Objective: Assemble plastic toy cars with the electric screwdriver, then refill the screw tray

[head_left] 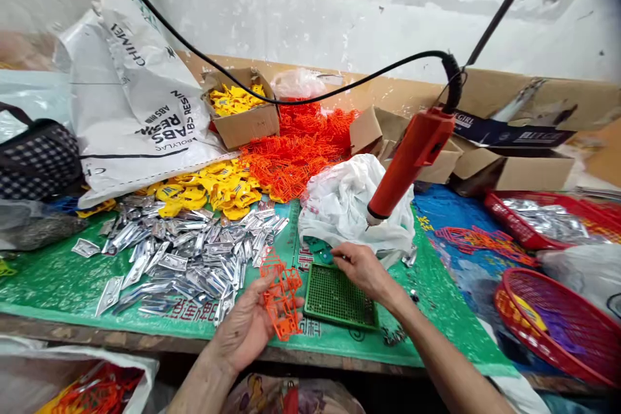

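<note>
Left hand [252,320] turned palm up, right hand [361,266] palm down, fingers [339,259] pinched.

From here, the right fingertips [338,251] are blurring over the dark green pieces [321,250]; the checkered bag [39,158] and lower-left sack [72,369] are running past the edges.

CHIMEI, ABS RESIN, POLYLAC on wht sack [116,103], red Chinese chars [194,310] on grn sheet [441,330], "EGIRL" on box [499,130]

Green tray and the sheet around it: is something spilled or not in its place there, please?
Yes, small dark pieces lie scattered on the green sheet, just right of the green tray. Loose outside it, they look spilled.
</note>
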`<action>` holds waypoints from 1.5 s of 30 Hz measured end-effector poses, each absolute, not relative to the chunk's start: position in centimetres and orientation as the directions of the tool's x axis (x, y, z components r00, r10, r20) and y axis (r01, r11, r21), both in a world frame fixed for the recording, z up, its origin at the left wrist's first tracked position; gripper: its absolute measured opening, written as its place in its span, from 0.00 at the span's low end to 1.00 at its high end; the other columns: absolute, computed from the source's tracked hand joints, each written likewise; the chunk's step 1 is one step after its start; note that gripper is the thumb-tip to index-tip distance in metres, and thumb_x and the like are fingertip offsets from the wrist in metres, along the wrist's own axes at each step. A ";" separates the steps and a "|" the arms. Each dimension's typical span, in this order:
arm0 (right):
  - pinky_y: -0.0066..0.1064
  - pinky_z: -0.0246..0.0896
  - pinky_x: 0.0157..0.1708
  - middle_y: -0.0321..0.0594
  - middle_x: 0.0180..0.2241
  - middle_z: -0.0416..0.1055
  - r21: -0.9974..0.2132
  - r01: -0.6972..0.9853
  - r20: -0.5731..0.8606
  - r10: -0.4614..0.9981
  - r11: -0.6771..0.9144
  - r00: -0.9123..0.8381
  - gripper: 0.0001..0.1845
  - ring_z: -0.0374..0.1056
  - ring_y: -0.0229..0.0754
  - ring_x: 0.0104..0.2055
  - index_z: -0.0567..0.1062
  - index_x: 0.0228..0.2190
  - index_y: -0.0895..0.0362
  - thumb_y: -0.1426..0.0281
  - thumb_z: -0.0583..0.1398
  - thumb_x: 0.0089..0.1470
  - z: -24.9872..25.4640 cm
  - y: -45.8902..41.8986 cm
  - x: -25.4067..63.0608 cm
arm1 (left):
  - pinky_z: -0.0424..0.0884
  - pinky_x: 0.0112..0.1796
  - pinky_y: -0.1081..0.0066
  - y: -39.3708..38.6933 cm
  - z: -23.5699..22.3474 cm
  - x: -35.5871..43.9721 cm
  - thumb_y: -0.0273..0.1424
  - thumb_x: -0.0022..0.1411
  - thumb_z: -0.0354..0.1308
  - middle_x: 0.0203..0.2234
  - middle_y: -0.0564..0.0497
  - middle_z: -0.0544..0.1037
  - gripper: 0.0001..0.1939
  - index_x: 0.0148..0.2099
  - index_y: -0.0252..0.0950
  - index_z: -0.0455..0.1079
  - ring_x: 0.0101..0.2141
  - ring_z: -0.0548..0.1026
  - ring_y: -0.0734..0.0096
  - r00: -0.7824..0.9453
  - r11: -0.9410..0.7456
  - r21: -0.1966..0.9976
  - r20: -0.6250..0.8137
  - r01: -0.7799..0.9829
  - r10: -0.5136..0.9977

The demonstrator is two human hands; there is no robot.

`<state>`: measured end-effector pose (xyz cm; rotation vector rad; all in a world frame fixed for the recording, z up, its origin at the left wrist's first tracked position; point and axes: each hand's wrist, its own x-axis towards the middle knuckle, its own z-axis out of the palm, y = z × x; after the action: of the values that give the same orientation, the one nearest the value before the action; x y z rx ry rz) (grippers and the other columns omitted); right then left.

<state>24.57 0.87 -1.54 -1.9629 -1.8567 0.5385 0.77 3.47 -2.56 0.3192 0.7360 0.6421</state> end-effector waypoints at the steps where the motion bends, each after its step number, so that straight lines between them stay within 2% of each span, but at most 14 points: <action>1: 0.30 0.60 0.38 0.42 0.33 0.77 -0.498 0.866 -0.044 0.998 -0.058 0.041 0.11 0.72 0.43 0.36 0.79 0.35 0.59 0.76 0.56 0.57 -1.9 1.6 25.4 | 0.77 0.34 0.56 3.4 -2.6 0.8 0.33 0.53 0.69 0.38 0.44 0.83 0.20 0.48 0.35 0.71 0.34 0.82 0.51 0.580 0.775 0.464 -0.515 -0.430 0.631; 8: 0.32 0.56 0.36 0.48 0.37 0.77 -0.377 0.921 -0.144 0.989 -0.095 0.043 0.08 0.70 0.50 0.41 0.79 0.32 0.59 0.75 0.62 0.47 -3.7 4.9 25.7 | 0.77 0.35 0.56 3.0 -3.5 0.8 0.37 0.55 0.67 0.38 0.43 0.82 0.19 0.47 0.34 0.73 0.35 0.81 0.51 0.628 0.801 0.418 -0.499 -0.429 0.597; 14: 0.28 0.49 0.29 0.42 0.31 0.74 -0.381 0.905 -0.200 0.973 -0.188 0.118 0.08 0.67 0.44 0.33 0.76 0.31 0.58 0.74 0.64 0.43 -3.6 5.7 25.6 | 0.72 0.27 0.68 3.0 -3.6 1.1 0.51 0.62 0.56 0.38 0.39 0.81 0.26 0.51 0.34 0.71 0.27 0.78 0.64 0.646 0.803 0.389 -0.479 -0.451 0.595; 17: 0.28 0.46 0.27 0.37 0.27 0.71 -0.422 0.880 -0.213 0.967 -0.217 0.137 0.08 0.63 0.41 0.29 0.74 0.28 0.58 0.75 0.65 0.40 -3.6 5.8 25.6 | 0.69 0.25 0.72 3.0 -3.8 1.3 0.49 0.65 0.51 0.38 0.37 0.81 0.25 0.51 0.34 0.71 0.25 0.76 0.67 0.653 0.807 0.351 -0.475 -0.475 0.590; 20: 0.28 0.45 0.26 0.34 0.23 0.66 -0.477 0.847 -0.207 0.967 -0.234 0.150 0.09 0.60 0.39 0.27 0.71 0.24 0.57 0.77 0.65 0.36 -3.7 6.0 25.6 | 0.67 0.25 0.75 3.0 -4.0 1.1 0.42 0.61 0.60 0.39 0.34 0.80 0.21 0.48 0.30 0.72 0.24 0.74 0.71 0.666 0.805 0.291 -0.455 -0.516 0.591; 24: 0.28 0.47 0.25 0.31 0.20 0.62 -0.584 0.778 -0.193 0.971 -0.232 0.144 0.09 0.58 0.37 0.25 0.66 0.21 0.56 0.76 0.63 0.38 -3.7 5.7 26.0 | 0.64 0.25 0.77 2.8 -3.6 0.4 0.36 0.44 0.73 0.34 0.41 0.80 0.29 0.47 0.29 0.74 0.24 0.70 0.76 0.677 0.788 0.247 -0.409 -0.564 0.612; 26: 0.28 0.49 0.24 0.30 0.19 0.60 -0.641 0.734 -0.184 0.973 -0.226 0.139 0.06 0.57 0.36 0.24 0.65 0.21 0.55 0.73 0.60 0.44 -3.4 5.0 26.1 | 0.64 0.26 0.77 2.7 -3.3 0.1 0.34 0.36 0.77 0.29 0.48 0.77 0.33 0.46 0.30 0.75 0.23 0.68 0.78 0.627 0.757 0.315 -0.427 -0.572 0.651; 28: 0.27 0.52 0.23 0.30 0.20 0.60 -0.692 0.689 -0.171 0.976 -0.217 0.136 0.05 0.58 0.36 0.23 0.64 0.24 0.55 0.68 0.57 0.49 -2.8 3.9 25.8 | 0.66 0.27 0.76 2.7 -3.2 0.1 0.33 0.33 0.78 0.24 0.53 0.74 0.29 0.40 0.31 0.75 0.22 0.67 0.79 0.537 0.714 0.419 -0.473 -0.561 0.699; 32: 0.27 0.58 0.22 0.31 0.24 0.65 -0.913 0.367 -0.203 0.979 -0.177 -0.032 0.12 0.65 0.38 0.24 0.66 0.32 0.54 0.58 0.57 0.53 -0.8 1.1 23.2 | 0.66 0.28 0.76 2.5 -3.9 0.8 0.32 0.41 0.77 0.23 0.56 0.73 0.19 0.33 0.35 0.72 0.23 0.68 0.78 0.334 0.561 0.622 -0.453 -0.546 0.827; 34: 0.28 0.59 0.23 0.31 0.25 0.67 -0.964 0.218 -0.196 0.963 -0.154 -0.185 0.14 0.66 0.37 0.24 0.70 0.35 0.54 0.58 0.60 0.52 0.1 0.1 21.2 | 0.64 0.27 0.77 2.2 -4.3 1.3 0.36 0.45 0.75 0.22 0.57 0.72 0.17 0.31 0.35 0.71 0.22 0.66 0.79 0.242 0.455 0.722 -0.387 -0.520 0.890; 37: 0.31 0.62 0.35 0.36 0.30 0.73 -0.964 0.265 -0.078 0.949 0.006 -0.307 0.08 0.68 0.38 0.31 0.78 0.36 0.55 0.67 0.61 0.53 0.5 -0.2 18.6 | 0.62 0.25 0.79 1.9 -4.4 1.7 0.39 0.48 0.73 0.19 0.59 0.68 0.17 0.28 0.34 0.69 0.21 0.64 0.81 0.204 0.401 0.766 -0.345 -0.503 0.916; 40: 0.35 0.60 0.44 0.39 0.34 0.76 -0.898 0.410 0.033 0.954 0.160 -0.299 0.12 0.69 0.43 0.39 0.81 0.37 0.54 0.75 0.60 0.52 0.2 0.5 17.3 | 0.68 0.31 0.75 1.7 -4.1 1.6 0.39 0.50 0.72 0.25 0.55 0.75 0.16 0.35 0.34 0.74 0.26 0.71 0.76 0.267 0.441 0.736 -0.351 -0.514 0.898; 42: 0.36 0.60 0.44 0.41 0.33 0.75 -0.854 0.493 0.040 0.966 0.166 -0.256 0.15 0.68 0.44 0.39 0.82 0.38 0.55 0.78 0.59 0.51 -0.2 1.0 17.1 | 0.71 0.33 0.71 1.7 -3.8 1.3 0.40 0.50 0.71 0.29 0.51 0.78 0.18 0.40 0.34 0.76 0.29 0.74 0.71 0.323 0.490 0.702 -0.370 -0.518 0.871; 45: 0.36 0.61 0.44 0.43 0.35 0.75 -0.844 0.520 0.021 0.977 0.131 -0.211 0.18 0.69 0.45 0.40 0.81 0.40 0.57 0.81 0.59 0.49 -0.7 1.5 17.2 | 0.73 0.33 0.67 1.9 -3.6 0.8 0.35 0.45 0.74 0.28 0.50 0.79 0.17 0.36 0.33 0.77 0.29 0.75 0.69 0.364 0.547 0.656 -0.409 -0.520 0.837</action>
<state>17.18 1.47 -0.73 -1.4433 -1.8097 0.9746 0.79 1.86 -3.62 0.4592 0.7956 0.9130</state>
